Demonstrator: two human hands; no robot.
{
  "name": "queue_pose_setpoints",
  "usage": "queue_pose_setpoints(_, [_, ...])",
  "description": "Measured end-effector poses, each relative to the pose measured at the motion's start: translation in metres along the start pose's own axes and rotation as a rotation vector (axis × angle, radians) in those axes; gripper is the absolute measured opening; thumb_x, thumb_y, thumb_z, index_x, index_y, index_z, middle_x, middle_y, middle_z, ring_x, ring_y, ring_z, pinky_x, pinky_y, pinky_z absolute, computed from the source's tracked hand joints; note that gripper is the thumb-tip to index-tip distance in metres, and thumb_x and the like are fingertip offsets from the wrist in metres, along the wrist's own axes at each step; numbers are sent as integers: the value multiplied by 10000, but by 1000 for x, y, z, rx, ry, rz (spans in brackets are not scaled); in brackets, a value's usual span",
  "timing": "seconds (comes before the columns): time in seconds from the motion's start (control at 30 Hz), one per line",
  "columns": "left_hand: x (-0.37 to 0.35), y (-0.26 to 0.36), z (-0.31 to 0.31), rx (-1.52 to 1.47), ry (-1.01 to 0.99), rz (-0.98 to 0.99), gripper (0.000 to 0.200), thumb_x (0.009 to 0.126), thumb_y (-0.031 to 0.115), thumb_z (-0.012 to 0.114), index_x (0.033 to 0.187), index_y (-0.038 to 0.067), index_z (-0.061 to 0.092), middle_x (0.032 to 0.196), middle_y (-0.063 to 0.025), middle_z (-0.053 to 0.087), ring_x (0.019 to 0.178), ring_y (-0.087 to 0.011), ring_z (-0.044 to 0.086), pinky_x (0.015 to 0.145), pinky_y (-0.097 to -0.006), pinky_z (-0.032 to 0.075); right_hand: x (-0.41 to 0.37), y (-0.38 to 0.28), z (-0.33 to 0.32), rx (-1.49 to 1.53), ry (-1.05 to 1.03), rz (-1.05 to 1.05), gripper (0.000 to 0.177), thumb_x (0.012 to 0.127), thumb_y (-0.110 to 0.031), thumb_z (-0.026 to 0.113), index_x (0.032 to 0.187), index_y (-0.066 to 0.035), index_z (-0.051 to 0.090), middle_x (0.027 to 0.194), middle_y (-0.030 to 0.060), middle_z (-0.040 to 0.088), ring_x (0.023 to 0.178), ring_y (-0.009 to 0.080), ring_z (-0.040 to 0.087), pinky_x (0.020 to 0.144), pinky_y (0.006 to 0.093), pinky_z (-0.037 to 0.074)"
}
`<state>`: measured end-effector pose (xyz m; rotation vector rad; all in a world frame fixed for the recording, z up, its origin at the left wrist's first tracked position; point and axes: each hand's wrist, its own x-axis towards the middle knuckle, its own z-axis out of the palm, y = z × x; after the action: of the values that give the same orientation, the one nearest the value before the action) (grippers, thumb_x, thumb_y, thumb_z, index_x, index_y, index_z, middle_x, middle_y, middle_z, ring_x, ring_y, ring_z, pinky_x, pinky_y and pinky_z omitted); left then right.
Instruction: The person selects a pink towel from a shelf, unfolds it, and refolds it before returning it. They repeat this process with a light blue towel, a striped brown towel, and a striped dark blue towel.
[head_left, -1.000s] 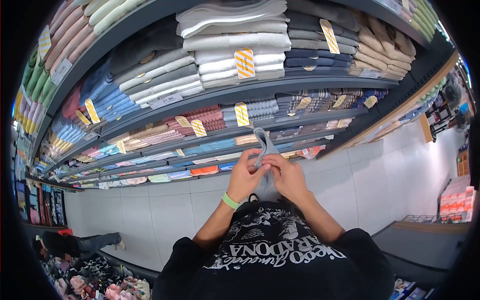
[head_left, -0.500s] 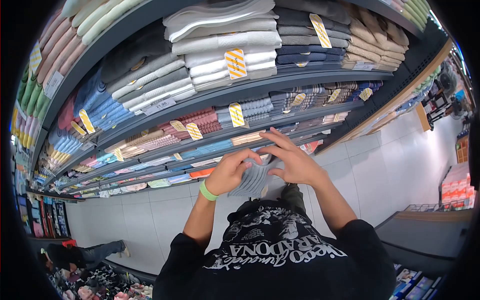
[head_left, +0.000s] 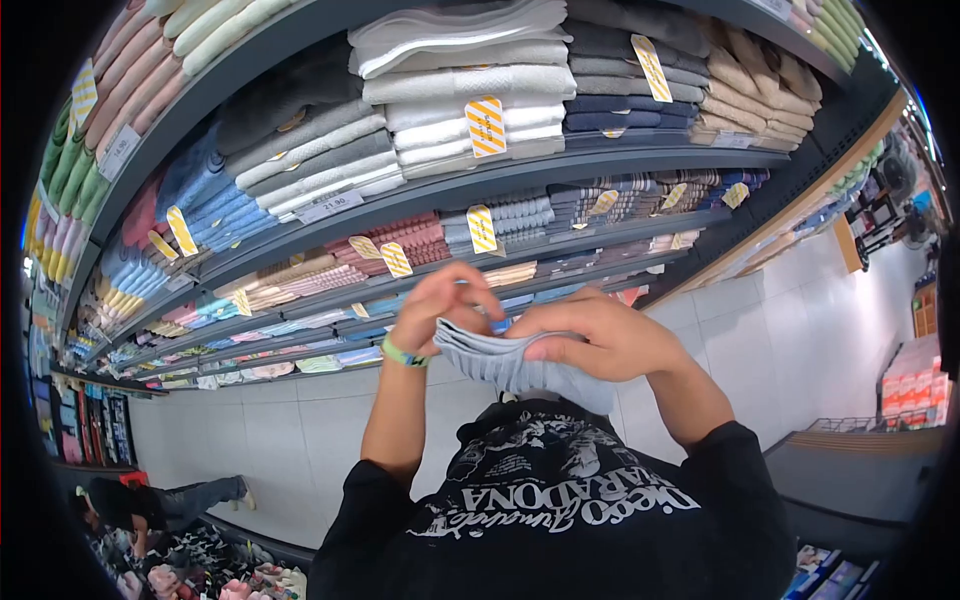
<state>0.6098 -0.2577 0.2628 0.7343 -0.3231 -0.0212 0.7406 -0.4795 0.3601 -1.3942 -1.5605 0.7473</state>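
Note:
A folded grey-blue ribbed cloth (head_left: 500, 362) hangs in front of my chest, its layered edge facing left. My right hand (head_left: 590, 335) is closed on it, thumb on the near side and fingers over the top. Beside the cloth's left end is my left hand (head_left: 450, 305), fingers bent and apart, slightly blurred; whether a fingertip touches the cloth is hard to tell. A green band (head_left: 403, 355) circles the left wrist. Behind the hands, shelves hold folded towels, among them a white stack (head_left: 470, 85) and light blue ones (head_left: 520, 215).
Yellow-striped tags (head_left: 486, 126) hang from the shelf edges (head_left: 420, 190). Pale floor tiles (head_left: 270, 440) lie below. At the lower left a person (head_left: 130, 505) bends by a heap of patterned goods (head_left: 200, 560). Red and white boxes (head_left: 915, 385) stand at the right.
The cloth is up nearer the camera and turned, its layered edge now to the left. My left hand has opened away from it, while my right hand has closed over it.

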Motion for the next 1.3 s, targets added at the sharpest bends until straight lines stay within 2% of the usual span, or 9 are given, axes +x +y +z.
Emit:
queue_pose_setpoints(0.13, [14,-43,8,34,131,-115,383,1021,287,491,1265,-8,484,1165,-241,633,1003,-251,665,878,-366,546,9,-1,-9,165,81,-5,219,946,-160,630,1086,6,655,933,60,709,858,179,663,791,284,494])
queue_pose_setpoints(0.17, [16,-58,13,15,140,-119,388,1022,291,489,1268,-8,484,1168,-239,632,1009,-251,662,882,-368,543,11,6,-16,320,99,169,220,959,-174,625,1088,1,657,970,18,691,897,121,625,814,251,475])
queue_pose_setpoints(0.37, [5,-111,24,-97,237,-168,417,1026,313,478,1288,-11,481,1185,-222,629,1045,-252,650,909,-376,529,-9,143,-17,687,323,583,294,981,-262,608,1126,-13,668,1004,54,682,940,124,616,849,260,489])
queue_pose_setpoints(0.5, [-20,-113,12,-164,332,-164,437,1029,328,471,1302,-13,479,1197,-211,627,1069,-252,641,927,-382,520,-54,212,37,1161,774,949,603,999,-505,474,1339,-10,525,1286,147,611,1175,240,595,1010,381,463])
queue_pose_setpoints(0.7, [-28,-121,-6,-268,470,-207,466,1034,351,459,1322,-16,476,1215,-195,624,1106,-253,628,953,-391,505,-88,172,78,1545,657,617,680,1003,-537,427,1411,7,438,1393,173,535,1276,287,529,1072,430,418])
queue_pose_setpoints(0.83, [-26,-119,-24,-337,542,-272,486,1037,366,452,1335,-17,474,1227,-184,622,1130,-253,620,971,-397,496,-96,174,82,1497,579,446,584,994,-463,524,1333,12,522,1313,153,599,1178,255,597,1026,411,457])
queue_pose_setpoints(0.9, [-18,-114,-35,-365,569,-289,496,1038,373,448,1341,-18,473,1233,-178,620,1142,-254,615,980,-400,491,-89,171,81,943,611,592,434,961,-326,640,1230,13,605,1201,122,664,1058,205,650,960,362,496])
queue_pose_setpoints(1.17, [-16,-73,-21,-466,603,-275,519,1027,305,505,1422,-19,413,1301,-145,589,1155,-251,607,1023,-393,466,-73,160,57,970,811,578,342,927,-205,696,1178,18,636,1117,89,693,1000,150,656,907,309,504])
queue_pose_setpoints(1.3, [-14,-97,-26,180,825,-141,546,970,142,609,1451,-3,394,1327,-143,575,1227,-220,550,1065,-359,421,-66,157,50,678,729,579,406,906,-111,697,1262,42,573,1098,84,693,992,151,650,909,308,499])
